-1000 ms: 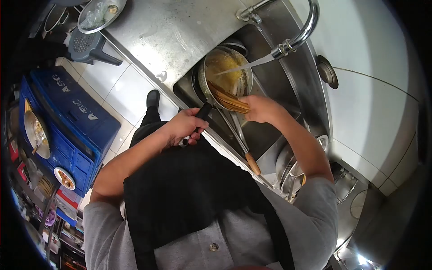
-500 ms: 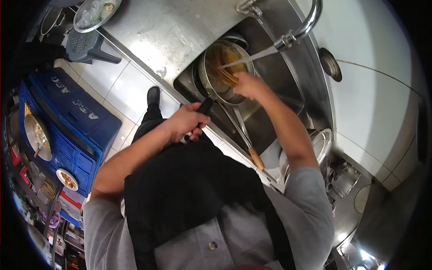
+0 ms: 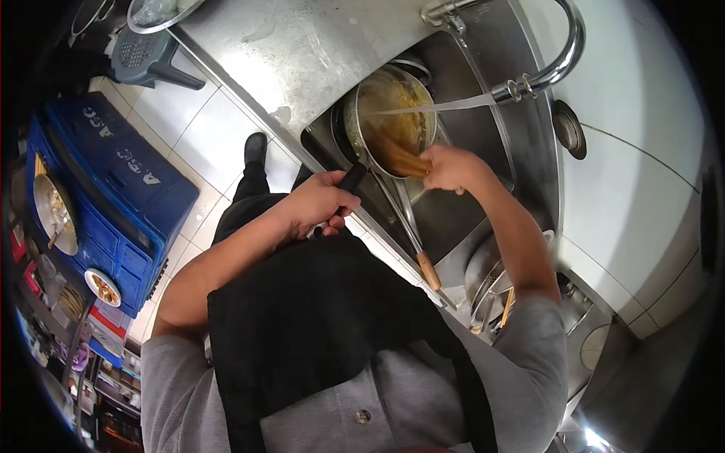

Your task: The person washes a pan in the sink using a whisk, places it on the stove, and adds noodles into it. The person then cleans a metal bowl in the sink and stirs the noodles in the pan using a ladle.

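My left hand (image 3: pixel 323 205) is closed round the black handle (image 3: pixel 352 179) of a deep pan (image 3: pixel 351 124), which is tilted over the sink (image 3: pixel 479 162). Murky yellowish-brown water covers part of the pan's inside. A stream of water (image 3: pixel 461 104) runs into it from the curved tap (image 3: pixel 578 41). In my right hand (image 3: pixel 451 167) is a bamboo brush (image 3: pixel 399 156), a bundle of thin brown splints. Its far end is inside the pan, near the side closest to me, and is blurred by motion.
A tool with a wooden handle (image 3: pixel 428 270) leans across the sink's front edge. Other cookware lies partly hidden under the pan. Metal bowls (image 3: pixel 483 275) stand right of the sink. A blue box (image 3: pixel 121 162) bears a pan and a small bowl; a grey stool (image 3: pixel 140 57) stands behind.
My right hand has drawn the brush toward me, to the pan's near side. The left hand keeps its hold on the handle. The view has shifted slightly.
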Available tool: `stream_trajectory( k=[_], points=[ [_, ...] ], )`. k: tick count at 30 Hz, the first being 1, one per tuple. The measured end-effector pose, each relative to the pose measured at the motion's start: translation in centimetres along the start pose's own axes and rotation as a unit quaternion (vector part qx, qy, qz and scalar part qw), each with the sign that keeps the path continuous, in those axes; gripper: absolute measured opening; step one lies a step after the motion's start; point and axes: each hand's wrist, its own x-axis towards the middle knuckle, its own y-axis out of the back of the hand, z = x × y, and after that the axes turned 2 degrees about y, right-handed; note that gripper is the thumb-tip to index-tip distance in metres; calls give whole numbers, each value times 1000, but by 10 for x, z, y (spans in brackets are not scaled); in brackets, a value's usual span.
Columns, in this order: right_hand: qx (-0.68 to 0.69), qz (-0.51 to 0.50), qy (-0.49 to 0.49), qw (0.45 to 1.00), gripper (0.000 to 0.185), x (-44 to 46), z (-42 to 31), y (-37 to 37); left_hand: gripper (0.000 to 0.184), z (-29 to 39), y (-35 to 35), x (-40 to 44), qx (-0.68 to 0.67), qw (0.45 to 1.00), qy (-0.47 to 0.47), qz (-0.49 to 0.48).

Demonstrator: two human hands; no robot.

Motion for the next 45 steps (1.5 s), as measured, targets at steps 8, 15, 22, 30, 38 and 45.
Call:
stream_trajectory(
  k=[8, 15, 22, 30, 38, 45],
  points=[
    [36, 112, 17, 993, 47, 30, 10, -5, 26, -3, 1, -2, -26, 1000, 1, -4],
    [8, 72, -21, 997, 55, 56, 10, -5, 19, -5, -8, -7, -22, 999, 0, 28],
    [80, -32, 40, 995, 44, -13, -28, 7, 18, -5, -1, -1, -32, 999, -2, -4],
    [19, 66, -24, 997, 36, 5, 11, -26, 20, -1, -5, -6, -51, 999, 4, 5],
    [113, 272, 57, 954, 27, 79, 10, -60, 18, -1, -6, -6, -21, 1000, -2, 12],
    [-199, 227, -12, 953, 28, 15, 63, -47, 18, -8, -6, -8, -28, 1000, -4, 11]
  ],
)
